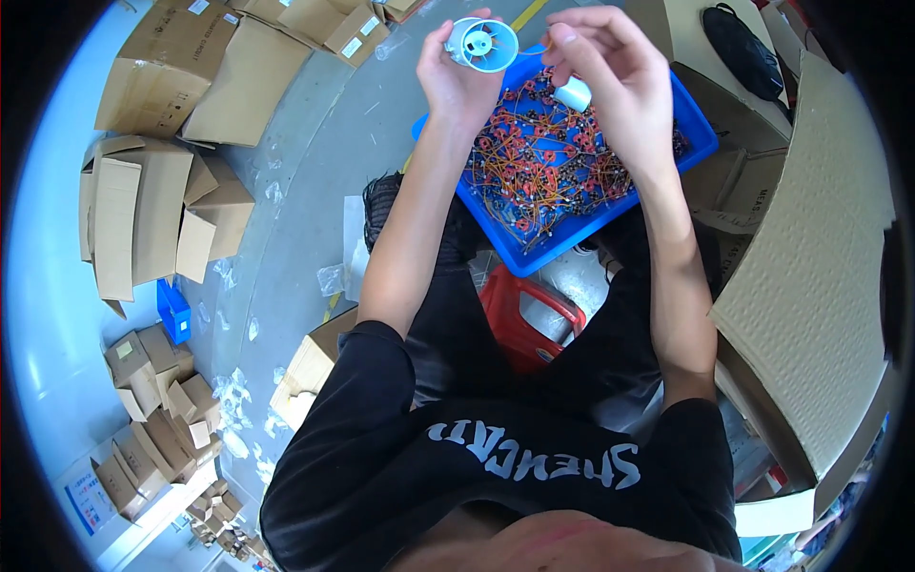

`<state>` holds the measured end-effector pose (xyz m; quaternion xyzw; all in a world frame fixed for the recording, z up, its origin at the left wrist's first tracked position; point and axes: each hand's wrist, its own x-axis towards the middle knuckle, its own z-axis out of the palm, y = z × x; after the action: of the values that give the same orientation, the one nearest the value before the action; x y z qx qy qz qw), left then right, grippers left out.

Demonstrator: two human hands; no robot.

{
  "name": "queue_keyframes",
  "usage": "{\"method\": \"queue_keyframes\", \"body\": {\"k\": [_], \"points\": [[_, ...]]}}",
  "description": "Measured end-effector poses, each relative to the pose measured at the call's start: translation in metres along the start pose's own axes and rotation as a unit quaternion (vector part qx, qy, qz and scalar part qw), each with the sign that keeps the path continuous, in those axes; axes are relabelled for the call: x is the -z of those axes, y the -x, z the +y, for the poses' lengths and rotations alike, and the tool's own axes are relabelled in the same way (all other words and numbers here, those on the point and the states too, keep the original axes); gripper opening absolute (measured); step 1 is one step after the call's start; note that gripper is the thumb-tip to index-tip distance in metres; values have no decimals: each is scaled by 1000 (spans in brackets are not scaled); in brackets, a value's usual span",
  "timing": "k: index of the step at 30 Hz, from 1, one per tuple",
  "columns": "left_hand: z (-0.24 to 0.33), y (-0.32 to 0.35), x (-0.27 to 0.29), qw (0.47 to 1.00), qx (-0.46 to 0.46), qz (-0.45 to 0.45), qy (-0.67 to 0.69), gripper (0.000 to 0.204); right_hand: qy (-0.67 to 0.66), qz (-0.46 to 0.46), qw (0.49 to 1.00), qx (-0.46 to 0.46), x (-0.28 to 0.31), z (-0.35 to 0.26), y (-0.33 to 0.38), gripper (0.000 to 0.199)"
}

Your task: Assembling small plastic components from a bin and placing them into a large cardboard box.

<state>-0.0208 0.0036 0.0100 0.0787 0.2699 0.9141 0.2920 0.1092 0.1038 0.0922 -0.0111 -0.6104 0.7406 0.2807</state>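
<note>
In the head view, the person's left hand (464, 93) was raised above the far left corner of a blue tray (527, 259), its fingers wrapped round a pale blue cup (483, 45) whose round mouth was tilted toward the camera, showing a small hub inside. The right hand (624, 88) was just to the right of it, over the tray, thumb and forefinger brought close together at a thin orange wire (519, 51) that ran toward the cup; whether the fingertips pinched it firmly could not be told. A small pale cap (573, 93) was held under that hand's curled fingers, apart from the cup. Beneath both hands, the tray was heaped with tangled orange wires and small red and black parts (543, 162). It lay in front of the person's knees, with a red stool (515, 329) between the dark-trousered legs. Cardboard boxes (157, 214) stood along the left, a small blue bin (173, 312) among them, and clear plastic scraps (232, 396) were strewn on the grey floor (295, 191). On the right rose a large cardboard flap (810, 267), with a black pouch-like item (743, 52) lying beyond it.
</note>
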Motion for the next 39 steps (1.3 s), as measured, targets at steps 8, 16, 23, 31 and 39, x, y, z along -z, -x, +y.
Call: {"method": "queue_keyframes", "body": {"k": [8,16,23,31,39], "points": [[-3,1,-1,1000,-3,-5,12,42,124,-17,992,31,2,24,-2,18],[2,0,0,1000,-12,2,16,43,125,0,990,61,2,25,-1,18],[1,2,0,1000,-6,-2,13,43,184,2,981,63,-9,24,2,19],[0,2,0,1000,3,-22,21,41,216,19,975,45,-15,25,3,21],[0,4,-3,997,25,-75,20,50,168,11,982,87,-12,43,-1,20]]}}
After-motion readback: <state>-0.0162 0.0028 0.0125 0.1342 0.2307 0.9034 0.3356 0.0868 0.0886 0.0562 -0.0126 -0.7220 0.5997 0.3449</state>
